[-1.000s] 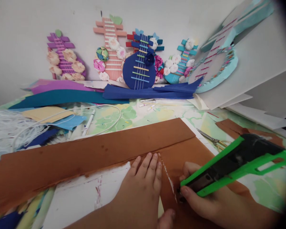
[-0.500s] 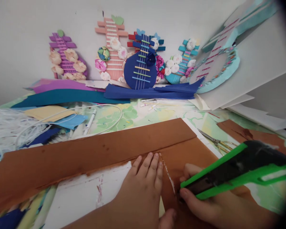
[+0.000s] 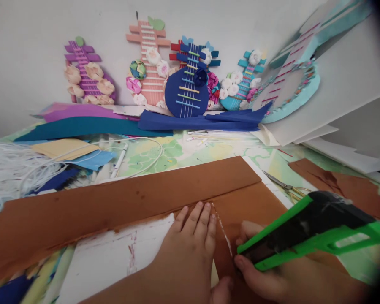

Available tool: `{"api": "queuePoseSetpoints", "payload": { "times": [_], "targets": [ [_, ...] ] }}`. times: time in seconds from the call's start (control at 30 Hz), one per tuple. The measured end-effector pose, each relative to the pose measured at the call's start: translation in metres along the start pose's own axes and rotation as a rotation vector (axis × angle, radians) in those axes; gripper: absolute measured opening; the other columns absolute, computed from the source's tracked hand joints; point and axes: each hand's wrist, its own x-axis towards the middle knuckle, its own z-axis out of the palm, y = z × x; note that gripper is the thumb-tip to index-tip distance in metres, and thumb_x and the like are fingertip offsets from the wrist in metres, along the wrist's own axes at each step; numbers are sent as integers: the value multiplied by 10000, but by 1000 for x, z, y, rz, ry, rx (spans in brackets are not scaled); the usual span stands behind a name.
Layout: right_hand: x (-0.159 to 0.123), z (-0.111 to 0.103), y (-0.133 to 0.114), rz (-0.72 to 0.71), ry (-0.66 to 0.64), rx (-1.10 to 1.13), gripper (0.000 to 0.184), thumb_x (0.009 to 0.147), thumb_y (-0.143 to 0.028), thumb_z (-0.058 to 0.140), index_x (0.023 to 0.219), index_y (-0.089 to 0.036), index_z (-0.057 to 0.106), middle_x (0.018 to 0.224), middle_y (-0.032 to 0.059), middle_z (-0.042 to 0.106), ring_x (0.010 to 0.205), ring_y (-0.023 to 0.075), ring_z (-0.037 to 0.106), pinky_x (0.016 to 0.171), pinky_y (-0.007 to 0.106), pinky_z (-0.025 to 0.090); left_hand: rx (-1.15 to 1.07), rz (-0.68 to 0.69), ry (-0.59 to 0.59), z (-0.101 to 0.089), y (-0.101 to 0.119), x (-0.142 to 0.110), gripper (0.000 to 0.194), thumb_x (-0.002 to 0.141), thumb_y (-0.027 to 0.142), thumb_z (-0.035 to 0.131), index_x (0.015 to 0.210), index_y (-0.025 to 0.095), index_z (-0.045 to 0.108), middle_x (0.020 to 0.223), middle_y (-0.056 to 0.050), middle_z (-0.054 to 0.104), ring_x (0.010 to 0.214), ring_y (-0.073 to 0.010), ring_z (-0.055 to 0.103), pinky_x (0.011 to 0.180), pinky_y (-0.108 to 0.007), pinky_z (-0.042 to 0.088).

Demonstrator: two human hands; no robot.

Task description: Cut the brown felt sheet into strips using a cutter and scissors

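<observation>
My left hand lies flat, fingers stretched out, on a brown sheet and the edge of a white board. Just right of its fingertips runs a short whitish cut line in the brown sheet. My right hand grips a green and black utility knife low down, close to the lower end of that line. The knife leans back to the right, and its blade tip is hidden by my fingers. Above my left fingertips lies a long brown strip.
Scissors lie behind the knife, beside torn brown scraps. White cord is heaped at the left. Paper lutes, including a dark blue one, stand along the wall behind coloured paper strips. White boards lean at the right.
The knife's handle has tipped lower and come slightly left, and my right hand has shifted a little with it. My left hand stays in place on the sheet.
</observation>
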Motion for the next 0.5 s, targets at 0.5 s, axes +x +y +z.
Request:
{"api": "queuePoseSetpoints", "payload": {
  "times": [0.5],
  "targets": [
    [7,-1,7,-11,10,246,129,742,-279,422,640,-199,418,563,-17,493,519,116,483,481,214,415,8,-4,-10,2,0,0,774,750,541,354,1303,36,158,1333,-173,-10,1210,-301,-63,965,-495,8]
  ]
}}
